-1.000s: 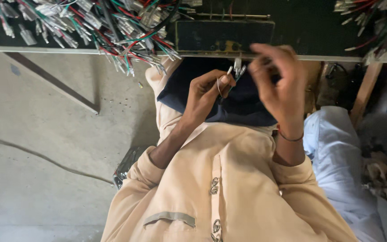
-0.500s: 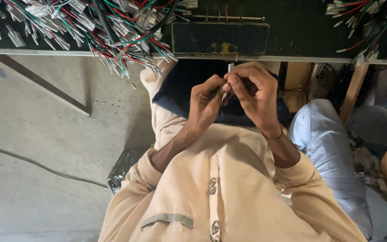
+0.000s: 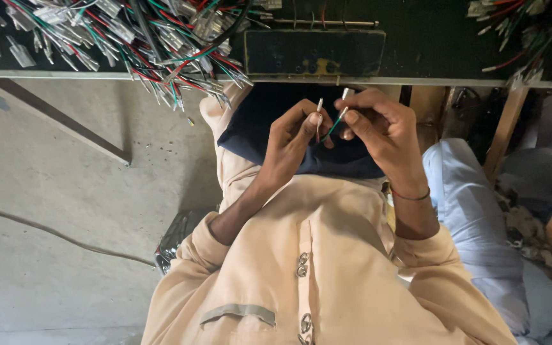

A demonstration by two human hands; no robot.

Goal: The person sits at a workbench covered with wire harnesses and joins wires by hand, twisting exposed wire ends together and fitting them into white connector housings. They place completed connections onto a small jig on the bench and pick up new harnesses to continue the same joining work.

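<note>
My left hand (image 3: 292,137) and my right hand (image 3: 381,124) are raised close together over my lap, just below the workbench edge (image 3: 416,82). Each pinches one end of a short green wire (image 3: 331,124) with pale plastic connectors on its tips. The connector in my left fingers stands upright; the one in my right fingers points up and to the left. My cream sleeves and tunic fill the lower middle of the view.
A large heap of red, green and black wires with clear connectors (image 3: 122,38) lies on the dark bench at upper left. A dark rectangular block (image 3: 314,51) sits at the bench edge. More wires (image 3: 525,25) lie at upper right. A person in light blue (image 3: 480,217) sits at right.
My hands, clasped tightly together half a second ago, have drawn slightly apart, and the wire and its connectors now show between the fingertips.
</note>
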